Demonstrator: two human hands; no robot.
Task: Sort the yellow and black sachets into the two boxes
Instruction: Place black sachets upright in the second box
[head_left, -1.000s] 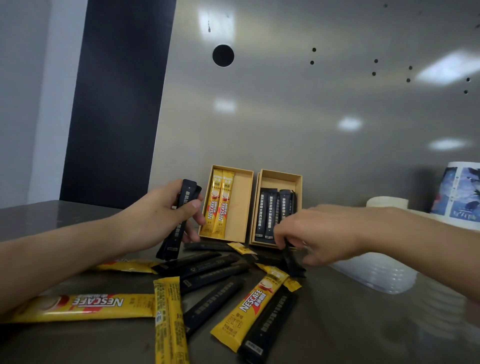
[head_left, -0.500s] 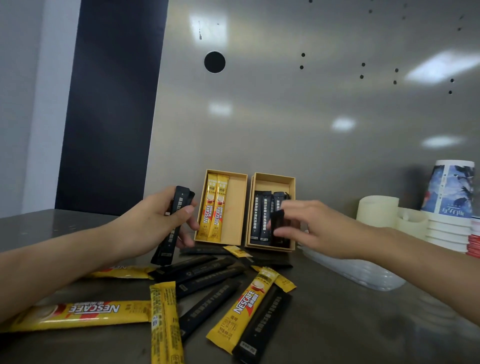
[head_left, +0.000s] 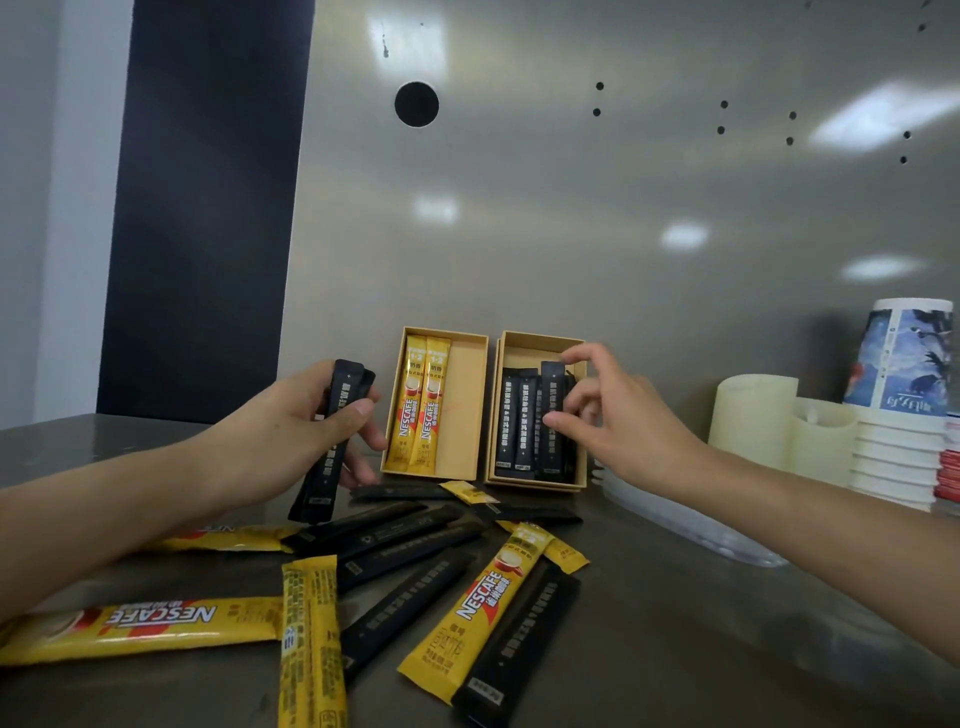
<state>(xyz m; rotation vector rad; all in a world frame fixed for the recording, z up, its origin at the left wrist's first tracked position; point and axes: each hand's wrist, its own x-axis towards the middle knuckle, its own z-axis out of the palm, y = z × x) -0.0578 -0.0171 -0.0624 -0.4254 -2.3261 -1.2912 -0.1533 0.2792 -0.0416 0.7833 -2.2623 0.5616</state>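
Seating black sachet (head_left: 551, 410), pinched in right hand (head_left: 618, 415), into right box (head_left: 540, 340); gripping spare black sachets (head_left: 332, 441) in left hand (head_left: 291, 431) just left of left box (head_left: 467, 405); next: release it flat beside the others, then pass spares

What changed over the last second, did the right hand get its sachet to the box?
The right hand picked one black sachet off the pile, carried it away from the person and now sets it in the right box, fingers still pinching it. The left hand keeps gripping its black pair; the left box and the loose pile look unchanged.
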